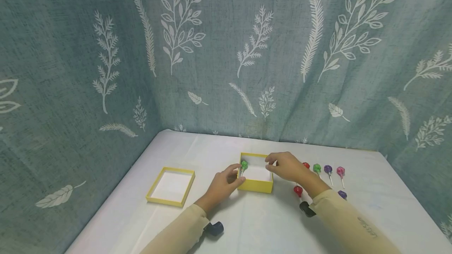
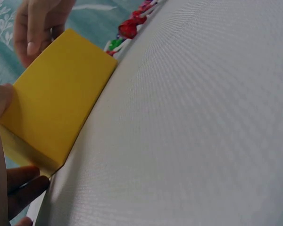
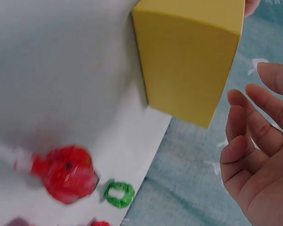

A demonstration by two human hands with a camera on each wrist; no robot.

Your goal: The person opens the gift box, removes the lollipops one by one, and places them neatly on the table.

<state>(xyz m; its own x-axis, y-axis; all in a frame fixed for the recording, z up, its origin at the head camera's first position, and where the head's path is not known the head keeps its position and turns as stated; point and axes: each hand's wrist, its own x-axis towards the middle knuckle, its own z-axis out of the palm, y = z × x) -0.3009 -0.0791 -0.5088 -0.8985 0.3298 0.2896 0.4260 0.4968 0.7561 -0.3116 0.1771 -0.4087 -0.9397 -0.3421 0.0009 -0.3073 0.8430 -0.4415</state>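
Observation:
A yellow box (image 1: 255, 185) with a white inside stands without its lid at the middle of the table. One green lollipop (image 1: 244, 164) lies in it along the left wall. My left hand (image 1: 223, 185) grips the box at its front left corner, thumb on the front and fingers along the left side. Over the right wall hovers my right hand (image 1: 287, 166), its fingers loosely bent with nothing between them in the right wrist view. Right of the box, partly hidden by my right arm, are a red lollipop (image 1: 298, 190) and several others.
The yellow-rimmed lid (image 1: 192, 179) lies inside up on the left of the table. Behind the right arm, a green lollipop (image 1: 317, 167), a purple lollipop (image 1: 328, 169) and a pink lollipop (image 1: 340, 171) form a row. A patterned curtain (image 1: 219, 50) hangs behind the table.

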